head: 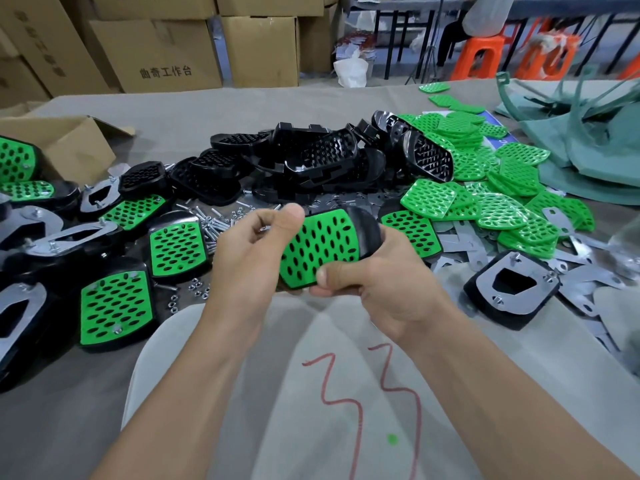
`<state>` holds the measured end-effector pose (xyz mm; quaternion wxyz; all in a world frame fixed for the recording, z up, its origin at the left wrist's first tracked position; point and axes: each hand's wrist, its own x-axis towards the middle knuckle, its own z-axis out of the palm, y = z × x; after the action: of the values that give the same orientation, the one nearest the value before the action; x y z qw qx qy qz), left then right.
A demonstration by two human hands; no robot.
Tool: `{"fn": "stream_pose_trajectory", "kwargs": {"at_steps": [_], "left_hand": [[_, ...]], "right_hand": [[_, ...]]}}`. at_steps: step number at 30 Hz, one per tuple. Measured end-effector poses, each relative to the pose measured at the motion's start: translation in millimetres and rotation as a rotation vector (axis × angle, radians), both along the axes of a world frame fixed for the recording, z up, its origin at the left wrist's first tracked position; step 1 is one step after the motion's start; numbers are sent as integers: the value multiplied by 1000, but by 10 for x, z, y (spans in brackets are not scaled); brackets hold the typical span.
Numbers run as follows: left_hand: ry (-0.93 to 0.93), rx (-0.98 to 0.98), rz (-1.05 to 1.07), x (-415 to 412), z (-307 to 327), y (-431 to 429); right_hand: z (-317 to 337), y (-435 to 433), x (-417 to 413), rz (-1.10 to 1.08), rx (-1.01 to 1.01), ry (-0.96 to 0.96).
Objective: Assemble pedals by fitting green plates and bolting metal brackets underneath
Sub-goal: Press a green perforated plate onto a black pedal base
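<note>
Just above the table's (173, 112) near edge, the pedal (367, 230) sits between both hands, its green plate (318, 244) facing up and apparently seated. The left hand (242, 251) pinches the far-left edge, thumb on top. The right hand (377, 282) grips the near corner, fingers curled underneath. It looks like light, rigid plastic, glossy and maybe slick, so I'd hold it by the rims. Around it: finished pedals (116, 306) left, bare black shells (322, 154) behind, loose plates (502, 202) right, metal brackets (464, 237) and bolts (207, 221) scattered.
</note>
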<state>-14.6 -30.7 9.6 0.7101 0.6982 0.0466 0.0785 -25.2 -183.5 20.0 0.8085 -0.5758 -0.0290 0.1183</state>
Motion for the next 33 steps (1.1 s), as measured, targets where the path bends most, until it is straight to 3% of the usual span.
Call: {"fn": "stream_pose_trajectory", "kwargs": {"at_steps": [7, 24, 33], "left_hand": [[50, -92, -266, -39, 56, 26], [6, -47, -61, 13, -44, -35], [12, -21, 21, -32, -67, -205]], "right_hand": [[21, -121, 42, -83, 69, 54], [-90, -67, 99, -148, -121, 14], [-63, -42, 105, -153, -63, 27]]}}
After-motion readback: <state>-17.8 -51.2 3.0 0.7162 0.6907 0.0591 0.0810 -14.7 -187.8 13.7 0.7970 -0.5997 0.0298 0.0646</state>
